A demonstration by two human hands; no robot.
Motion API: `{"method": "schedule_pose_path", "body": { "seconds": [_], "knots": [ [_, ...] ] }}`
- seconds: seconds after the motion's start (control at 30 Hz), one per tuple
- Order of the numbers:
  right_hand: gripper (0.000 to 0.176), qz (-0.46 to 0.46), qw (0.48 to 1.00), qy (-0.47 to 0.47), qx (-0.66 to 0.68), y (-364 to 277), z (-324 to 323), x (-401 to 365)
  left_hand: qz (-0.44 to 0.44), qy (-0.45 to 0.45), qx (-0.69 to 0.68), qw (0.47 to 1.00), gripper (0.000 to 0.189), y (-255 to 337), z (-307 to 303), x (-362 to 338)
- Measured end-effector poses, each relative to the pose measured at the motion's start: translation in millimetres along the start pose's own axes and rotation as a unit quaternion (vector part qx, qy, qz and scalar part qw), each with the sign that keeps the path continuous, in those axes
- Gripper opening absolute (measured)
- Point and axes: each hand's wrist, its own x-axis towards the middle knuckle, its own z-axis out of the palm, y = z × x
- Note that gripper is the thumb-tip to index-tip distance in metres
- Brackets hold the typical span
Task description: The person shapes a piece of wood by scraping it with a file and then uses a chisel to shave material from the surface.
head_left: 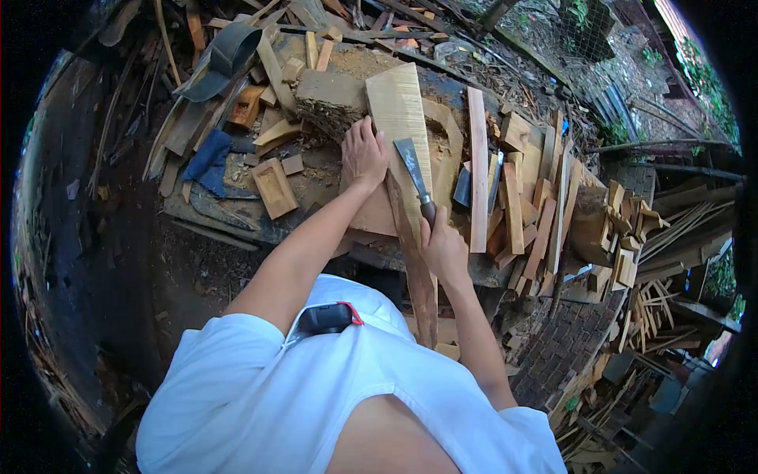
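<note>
chisel [415, 175], one, gripped by the right hand [444, 250]; left hand [363, 155] flat on one plank [396, 103].

White short-sleeved shirt [260, 387], arms bare below it, small black device [325, 318] with red trim at the neckline.

Your left arm [304, 249] stretches nearly straight from the near left toward the far middle, bare from the sleeve down. Your left hand [363, 154] lies palm down, fingers extended and close together, pointing far. Your right arm [482, 340] comes up from the near right, forearm bare. Your right hand [444, 251] is curled into a tight fist, knuckles up, nearer than the left hand and to its right, not touching it.
</note>
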Motion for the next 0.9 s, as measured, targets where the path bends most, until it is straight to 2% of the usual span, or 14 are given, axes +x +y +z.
{"method": "schedule_pose_path", "body": {
  "seconds": [0.03, 0.1, 0.2, 0.4, 0.47, 0.63, 0.73, 0.83, 0.9],
  "knots": [
    [0.035, 0.005, 1.0, 0.001, 0.002, -0.4, 2.5, 5.4, 0.004, -0.004, -0.001, 1.0, 0.043, 0.6, -1.2, 0.1],
    [0.038, -0.018, 0.998, 0.061, 0.009, -3.6, 9.3, 35.0, 0.005, -0.004, -0.001, 1.0, 0.042, 2.4, -3.7, 1.2],
    [0.041, -0.009, 0.997, 0.071, 0.016, -10.8, 13.8, 66.9, 0.017, -0.003, -0.003, 1.0, 0.042, 0.4, -4.9, 1.3],
    [0.039, 0.016, 0.999, 0.04, 0.016, 9.3, 8.3, -3.5, 0.003, -0.003, -0.005, 1.0, 0.049, -1.0, -1.0, 2.3],
    [0.038, 0.013, 0.999, 0.035, 0.009, 11.0, 8.6, -4.0, 0.005, -0.008, 0.005, 1.0, 0.055, -0.4, 0.4, 0.5],
    [0.039, 0.018, 0.998, 0.054, 0.017, -4.7, 4.0, 55.4, 0.002, -0.023, -0.003, 1.0, 0.055, 3.6, -6.3, -1.3],
    [0.041, 0.005, 0.997, 0.071, 0.025, -7.2, 2.8, 65.1, 0.005, -0.027, 0.001, 1.0, 0.055, 3.0, -8.0, 2.3],
    [0.04, 0.038, 0.999, 0.027, 0.023, 5.1, 3.4, 28.7, 0.001, -0.03, 0.001, 1.0, 0.051, 2.7, -6.3, 2.0],
    [0.039, 0.038, 0.999, 0.012, 0.015, 14.0, 3.9, -6.8, 0.003, -0.013, 0.01, 1.0, 0.055, 2.6, -2.5, -0.1]
  ]
}}
